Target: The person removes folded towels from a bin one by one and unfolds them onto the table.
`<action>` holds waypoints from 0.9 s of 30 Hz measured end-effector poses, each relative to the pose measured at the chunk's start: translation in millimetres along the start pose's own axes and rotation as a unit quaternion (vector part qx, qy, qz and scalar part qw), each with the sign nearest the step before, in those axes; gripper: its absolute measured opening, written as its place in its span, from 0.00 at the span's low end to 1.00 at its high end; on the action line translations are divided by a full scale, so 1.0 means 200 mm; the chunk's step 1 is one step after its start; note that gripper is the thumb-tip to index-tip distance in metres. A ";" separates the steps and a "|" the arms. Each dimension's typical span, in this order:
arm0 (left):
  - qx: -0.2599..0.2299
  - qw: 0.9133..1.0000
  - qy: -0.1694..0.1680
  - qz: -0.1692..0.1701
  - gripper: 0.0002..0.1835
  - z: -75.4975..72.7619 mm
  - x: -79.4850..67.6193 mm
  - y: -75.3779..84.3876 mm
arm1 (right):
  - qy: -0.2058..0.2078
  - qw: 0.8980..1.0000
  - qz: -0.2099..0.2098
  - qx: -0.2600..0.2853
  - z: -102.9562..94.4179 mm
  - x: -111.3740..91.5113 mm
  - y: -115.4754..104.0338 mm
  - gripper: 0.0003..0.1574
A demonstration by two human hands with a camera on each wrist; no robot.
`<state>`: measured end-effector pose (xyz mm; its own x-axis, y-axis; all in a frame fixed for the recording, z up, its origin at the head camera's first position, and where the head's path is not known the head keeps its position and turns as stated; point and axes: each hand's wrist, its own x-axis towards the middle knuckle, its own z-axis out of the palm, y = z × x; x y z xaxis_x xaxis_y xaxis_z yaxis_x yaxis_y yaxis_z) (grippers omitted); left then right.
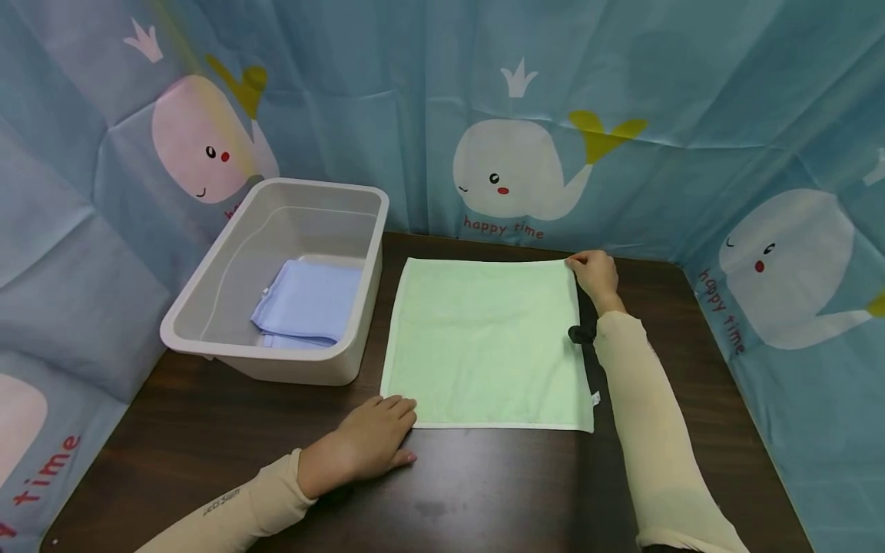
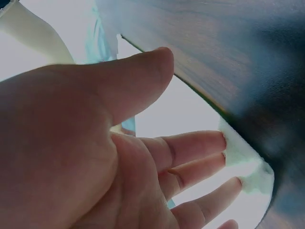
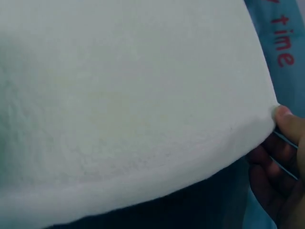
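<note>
A light green towel (image 1: 487, 346) with pale edges lies spread out on the dark wooden table (image 1: 477, 491). My right hand (image 1: 596, 276) pinches its far right corner between thumb and fingers, and the right wrist view shows that corner of the towel (image 3: 143, 105) in the grip. On the near left corner rests my left hand (image 1: 376, 434), palm down with fingers extended. In the left wrist view the straight fingers (image 2: 200, 148) touch the towel, and the thumb stands apart from them. A small white tag (image 1: 595, 399) sticks out at the towel's right edge.
A grey plastic bin (image 1: 276, 352) stands left of the towel, with folded blue cloth (image 1: 311, 299) inside. A blue curtain (image 1: 415, 153) printed with whales borders the table at the back and both sides. A black strap (image 1: 582, 334) is at my right wrist.
</note>
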<state>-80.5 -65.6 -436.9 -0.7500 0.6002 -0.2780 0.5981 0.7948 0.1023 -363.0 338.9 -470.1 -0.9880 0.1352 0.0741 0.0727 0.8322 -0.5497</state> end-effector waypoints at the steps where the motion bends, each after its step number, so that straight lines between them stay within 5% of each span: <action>1: 0.002 1.000 0.003 0.000 0.30 0.00 0.00 0.00 | -0.003 1.000 0.000 -0.009 0.00 0.00 0.01 0.20; 18: 0.012 1.000 -0.012 -0.003 0.28 -0.01 0.00 -0.01 | -0.006 0.996 0.000 -0.089 0.06 -0.02 0.01 0.17; 27: -0.011 1.000 -0.019 -0.007 0.29 0.00 0.01 -0.01 | -0.012 0.992 -0.006 -0.125 -0.01 -0.06 0.01 0.16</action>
<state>-83.8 -65.8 -438.5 -0.7469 0.5858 -0.3147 0.5814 0.8049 0.1185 -350.0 339.5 -470.7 -0.9917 0.1149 0.0572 0.0903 0.9415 -0.3247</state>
